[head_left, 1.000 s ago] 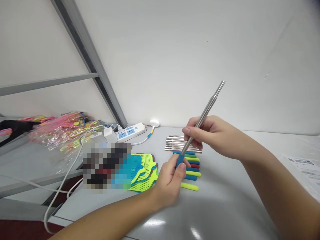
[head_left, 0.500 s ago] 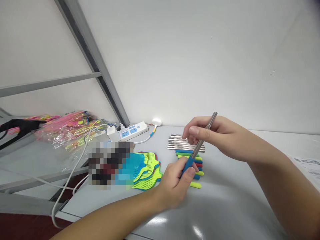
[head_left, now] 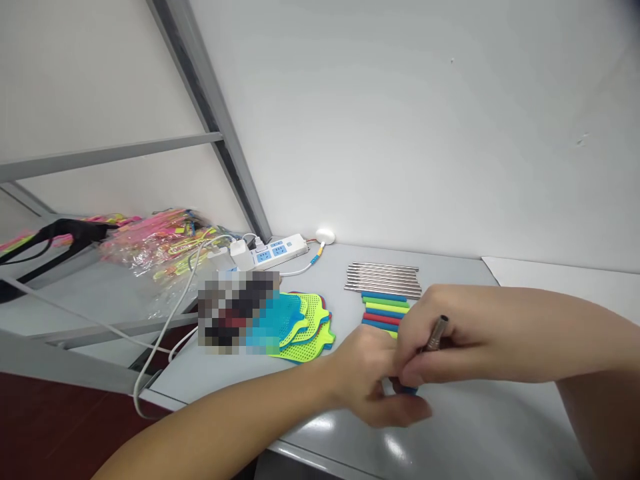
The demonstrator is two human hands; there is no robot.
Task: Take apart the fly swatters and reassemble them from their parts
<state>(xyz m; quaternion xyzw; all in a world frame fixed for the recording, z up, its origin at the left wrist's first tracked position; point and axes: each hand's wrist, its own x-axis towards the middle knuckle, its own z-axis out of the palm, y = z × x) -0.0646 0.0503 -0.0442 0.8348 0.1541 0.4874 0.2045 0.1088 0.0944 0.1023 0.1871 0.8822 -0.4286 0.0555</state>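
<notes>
A telescopic metal rod (head_left: pixel 438 333) pokes up out of my right hand (head_left: pixel 434 343), whose fingers are wrapped round it. My left hand (head_left: pixel 373 373) is closed just below, on the blue handle (head_left: pixel 409 391) fitted to the rod's lower end; only a sliver of that handle shows between the hands. The two hands touch. Behind them lie a row of coloured handles (head_left: pixel 387 320) in blue, green, yellow and red, partly covered by my hands, and a row of bare metal rods (head_left: pixel 383 277). Left of my left hand, mesh fly swatter heads (head_left: pixel 313 333) overlap in a pile.
A white power strip (head_left: pixel 280 252) with plugs and cables stands at the back left, near a round white device (head_left: pixel 325 236). Part of the table is pixelated. Plastic-wrapped pink and yellow goods (head_left: pixel 160 240) lie on a grey rack (head_left: pixel 235 180). A white sheet (head_left: pixel 560 280) lies at the right.
My right hand has come down and closed round the metal rod, against my left hand. The rod now points more toward me. The view has shifted slightly.
</notes>
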